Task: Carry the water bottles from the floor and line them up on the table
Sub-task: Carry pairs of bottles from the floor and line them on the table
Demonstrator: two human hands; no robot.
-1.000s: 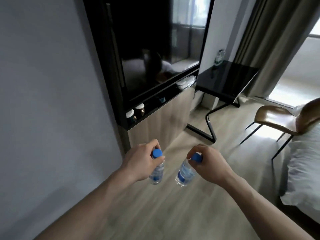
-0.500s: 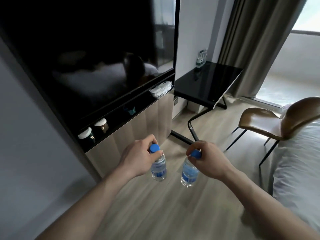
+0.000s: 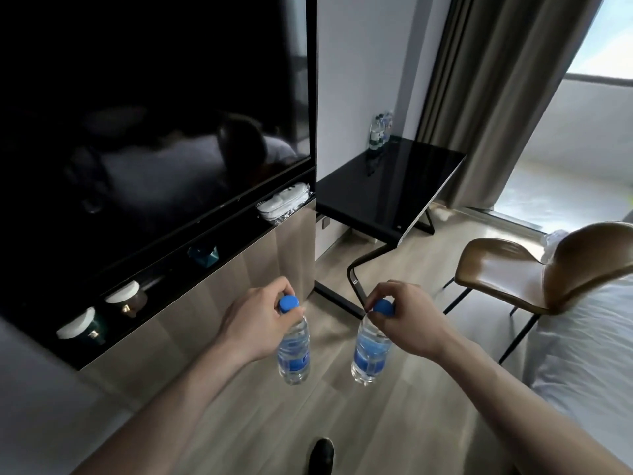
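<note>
**Two bottles in hand, table ahead at one o'clock**

The left hand [image 3: 255, 322] is clamped by its fingertips round the neck of a clear plastic water bottle with a blue cap and blue label [image 3: 294, 351], which hangs upright over the pale wood-plank floor [image 3: 260, 416]. The right hand [image 3: 409, 318] pinches the cap of a second clear blue-capped water bottle [image 3: 370, 353] in the same way; its base tilts slightly toward six o'clock. The two bottles hang side by side, near each other but apart.

The glossy black rectangular table [image 3: 387, 186] lies at about one o'clock, well apart from both hands, its long axis running away from the camera. A cluster of clear bottles [image 3: 380, 132] already stands at its far edge against the wall. The right hand looks the nearer to the table's open side, where a brown moulded chair [image 3: 534, 272] stands at two o'clock. Judging from this, the line should extend from that far cluster toward the near end.
</note>
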